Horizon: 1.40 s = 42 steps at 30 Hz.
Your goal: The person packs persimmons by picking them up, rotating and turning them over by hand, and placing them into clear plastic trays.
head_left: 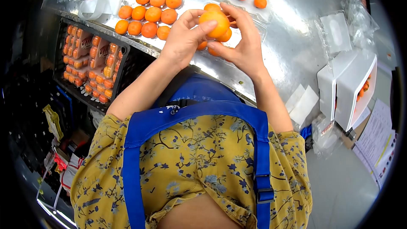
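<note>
Our left hand (180, 42) pinches an orange (218, 19); our right hand (246, 44) has fingers (239, 15) spread beside it; it's likely light but bruisable, so we'd cradle its sides

Fruit-packing workshop; metal worktable (292, 38); orange fruit (153, 14) in rows; black crate (79, 94) of clear packs (101, 80)

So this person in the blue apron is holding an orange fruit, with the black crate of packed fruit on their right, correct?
Not quite: the head view shows the black crate of packed fruit on their left. The blue apron and the held orange fruit are correct.
</note>
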Motion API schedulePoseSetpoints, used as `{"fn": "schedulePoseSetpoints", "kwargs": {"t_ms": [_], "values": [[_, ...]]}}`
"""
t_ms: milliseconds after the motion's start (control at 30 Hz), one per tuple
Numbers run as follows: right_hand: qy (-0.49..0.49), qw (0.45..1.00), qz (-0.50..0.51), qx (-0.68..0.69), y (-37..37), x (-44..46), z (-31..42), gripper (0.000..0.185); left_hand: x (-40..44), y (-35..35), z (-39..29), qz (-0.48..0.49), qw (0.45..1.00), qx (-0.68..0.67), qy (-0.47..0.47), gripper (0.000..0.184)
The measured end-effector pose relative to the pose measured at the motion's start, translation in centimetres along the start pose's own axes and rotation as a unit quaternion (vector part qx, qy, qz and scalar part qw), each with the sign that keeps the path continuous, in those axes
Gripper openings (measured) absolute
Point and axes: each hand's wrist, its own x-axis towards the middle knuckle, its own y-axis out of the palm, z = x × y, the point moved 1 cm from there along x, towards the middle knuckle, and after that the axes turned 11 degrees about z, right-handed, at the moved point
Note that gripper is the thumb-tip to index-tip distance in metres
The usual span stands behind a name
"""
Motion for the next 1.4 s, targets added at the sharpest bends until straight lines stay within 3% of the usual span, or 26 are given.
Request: {"fn": "schedulePoseSetpoints", "kwargs": {"t_ms": [33, 133, 233, 400, 500, 800, 900, 1067, 1200, 1300, 1400], "values": [[-0.009, 1.000, -0.006, -0.028, 0.2, -0.1, 0.0, 0.068, -0.2, 0.4, 0.0, -0.026, 0.997, 0.070, 0.024, 0.037], [0.000, 0.999, -0.023, -0.031, 0.3, -0.4, -0.4, 0.067, -0.8, 1.8, -0.8, 0.014, 0.988, 0.123, 0.095, 0.034], [0.021, 0.997, -0.039, 0.067, 0.0, -0.9, -0.8, 0.065, -0.7, 1.4, -0.7, 0.026, 0.994, 0.005, 0.106, 0.031], [0.017, 0.974, -0.047, 0.222, 0.0, -1.4, -1.2, 0.065, -0.8, 1.0, -0.9, 0.032, 0.996, 0.011, 0.079, 0.037], [0.062, 0.909, -0.047, 0.409, -0.3, -1.4, -0.6, 0.065, -0.8, 1.2, -0.9, 0.032, 0.996, 0.034, 0.082, 0.037], [0.086, 0.803, -0.003, 0.589, -0.2, -1.8, -1.3, 0.063, -0.9, 1.2, -0.9, 0.070, 0.972, 0.157, 0.158, 0.041], [0.083, 0.800, 0.012, 0.594, -0.1, -1.7, -1.3, 0.061, -0.8, 1.2, -0.7, 0.068, 0.953, 0.221, 0.195, 0.050], [0.104, 0.821, 0.030, 0.561, 0.1, -1.7, -0.2, 0.056, -1.1, 2.3, -1.7, 0.071, 0.875, 0.413, 0.240, 0.065], [0.137, 0.821, 0.033, 0.554, 0.4, -1.6, 0.2, 0.050, -0.9, 2.4, -1.4, 0.044, 0.891, 0.396, 0.217, 0.061], [0.205, 0.832, 0.016, 0.515, 0.6, -1.3, 0.6, 0.048, -1.2, 2.3, -1.7, 0.060, 0.821, 0.500, 0.269, 0.058], [0.273, 0.776, -0.027, 0.568, 1.0, -1.4, 0.1, 0.048, -1.4, 2.3, -1.5, 0.037, 0.859, 0.453, 0.236, 0.059]]}}
